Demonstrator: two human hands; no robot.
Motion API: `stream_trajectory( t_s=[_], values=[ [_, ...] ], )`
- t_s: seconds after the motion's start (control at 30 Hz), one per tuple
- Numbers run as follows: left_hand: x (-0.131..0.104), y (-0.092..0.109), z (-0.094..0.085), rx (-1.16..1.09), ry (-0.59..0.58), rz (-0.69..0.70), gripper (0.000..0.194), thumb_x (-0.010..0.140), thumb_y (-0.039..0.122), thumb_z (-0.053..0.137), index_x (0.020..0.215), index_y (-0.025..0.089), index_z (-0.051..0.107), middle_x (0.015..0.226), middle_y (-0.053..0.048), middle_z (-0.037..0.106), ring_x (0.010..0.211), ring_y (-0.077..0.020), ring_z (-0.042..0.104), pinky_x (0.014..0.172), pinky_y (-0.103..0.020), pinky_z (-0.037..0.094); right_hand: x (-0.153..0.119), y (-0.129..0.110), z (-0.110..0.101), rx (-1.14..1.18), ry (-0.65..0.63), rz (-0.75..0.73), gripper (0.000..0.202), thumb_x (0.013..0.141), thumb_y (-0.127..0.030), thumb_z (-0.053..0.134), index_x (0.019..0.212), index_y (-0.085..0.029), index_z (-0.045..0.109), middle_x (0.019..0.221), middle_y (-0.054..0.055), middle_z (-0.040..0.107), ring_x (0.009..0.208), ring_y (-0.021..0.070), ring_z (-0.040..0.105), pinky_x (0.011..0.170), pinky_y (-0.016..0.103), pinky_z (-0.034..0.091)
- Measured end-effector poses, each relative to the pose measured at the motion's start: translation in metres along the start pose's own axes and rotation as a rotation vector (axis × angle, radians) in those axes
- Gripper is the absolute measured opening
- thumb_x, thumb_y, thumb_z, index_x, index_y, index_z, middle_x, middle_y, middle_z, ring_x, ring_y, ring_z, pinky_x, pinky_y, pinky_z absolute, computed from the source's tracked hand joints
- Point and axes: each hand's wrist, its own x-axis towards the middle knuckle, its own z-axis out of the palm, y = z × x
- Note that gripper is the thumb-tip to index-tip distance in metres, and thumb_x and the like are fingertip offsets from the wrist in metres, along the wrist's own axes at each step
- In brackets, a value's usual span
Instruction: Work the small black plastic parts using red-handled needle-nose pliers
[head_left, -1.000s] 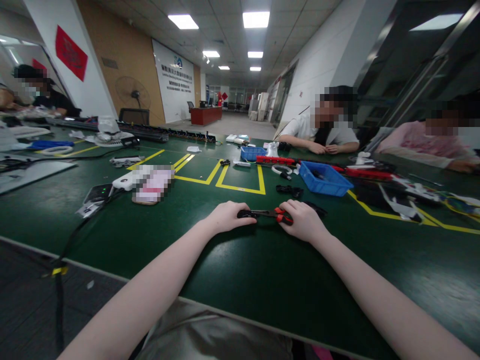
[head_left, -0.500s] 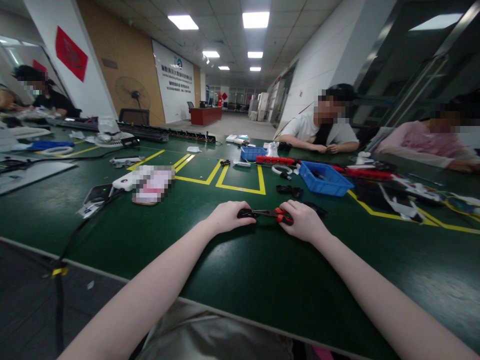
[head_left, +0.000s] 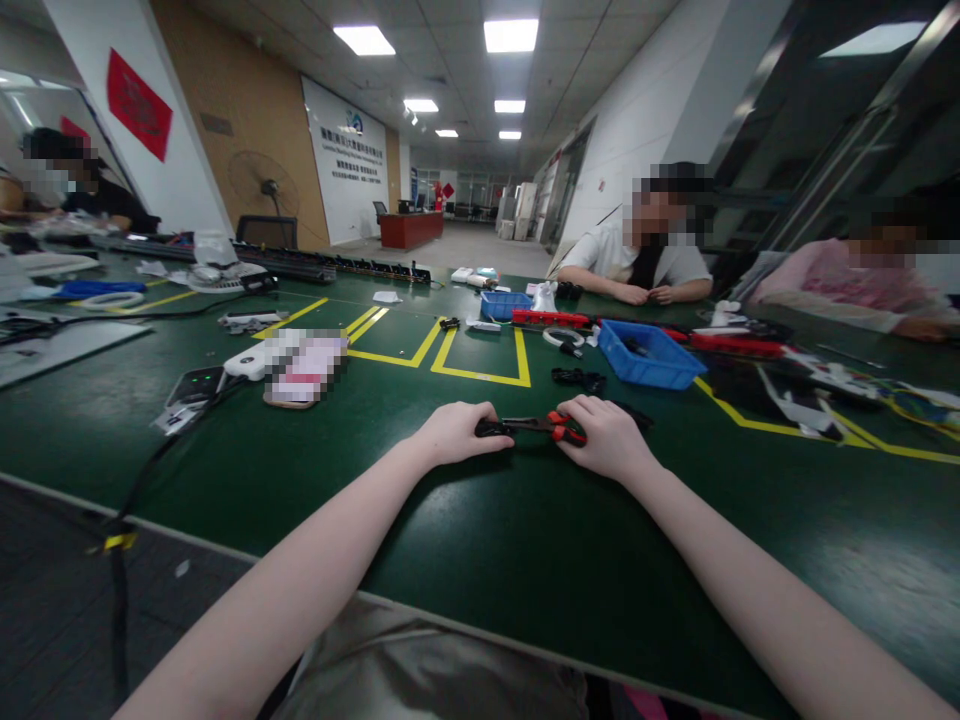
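Note:
My right hand (head_left: 604, 435) is closed around the red-and-black handles of a pair of pliers (head_left: 536, 425), whose metal jaws point left. Between the thumb and fingers of my left hand (head_left: 459, 433) is a small black part (head_left: 491, 428), mostly covered by the fingers. The tips of the jaws meet this part at its right end; whether they grip it is too small to tell. Both hands are just above the green table (head_left: 480, 540). Some black cable (head_left: 634, 415) lies behind my right hand, partly hidden by it.
Beyond my hands are a bundle of black cable (head_left: 577, 380), a blue bin (head_left: 649, 355) and a smaller blue bin (head_left: 504, 305). To the left lie a phone (head_left: 304, 370) and a white device (head_left: 247, 362) with a black cable. Co-workers sit across the table and at far left.
The pliers and both hands stay almost in the same place. My right hand's grip on the handles has shifted very slightly; the view has tilted a little.

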Motion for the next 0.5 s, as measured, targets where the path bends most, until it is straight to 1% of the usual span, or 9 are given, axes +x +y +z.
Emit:
stream_trajectory(
  t_s=[0.27, 0.5],
  values=[
    [0.0007, -0.0003, 0.0, -0.011, -0.011, -0.008, 0.04, 0.084, 0.062, 0.06, 0.09, 0.022, 0.06, 0.087, -0.002, 0.07, 0.08, -0.0226, 0.066, 0.062, -0.027, 0.041, -0.0006, 0.0008, -0.0019, 0.02, 0.012, -0.027, 0.026, 0.079, -0.034, 0.062, 0.101, -0.019, 0.062, 0.099, 0.009, 0.069, 0.087, 0.0245, 0.063, 0.075, 0.036, 0.047],
    [0.0002, -0.0024, 0.0022, -0.029, 0.003, 0.018, 0.039, 0.083, 0.059, 0.062, 0.096, 0.023, 0.058, 0.089, -0.001, 0.069, 0.08, -0.0217, 0.065, 0.061, -0.026, 0.039, -0.0008, 0.0006, -0.0008, -0.015, 0.005, -0.053, 0.026, 0.079, -0.035, 0.062, 0.099, -0.019, 0.062, 0.098, 0.009, 0.069, 0.087, 0.0249, 0.063, 0.078, 0.037, 0.045]
  ],
)
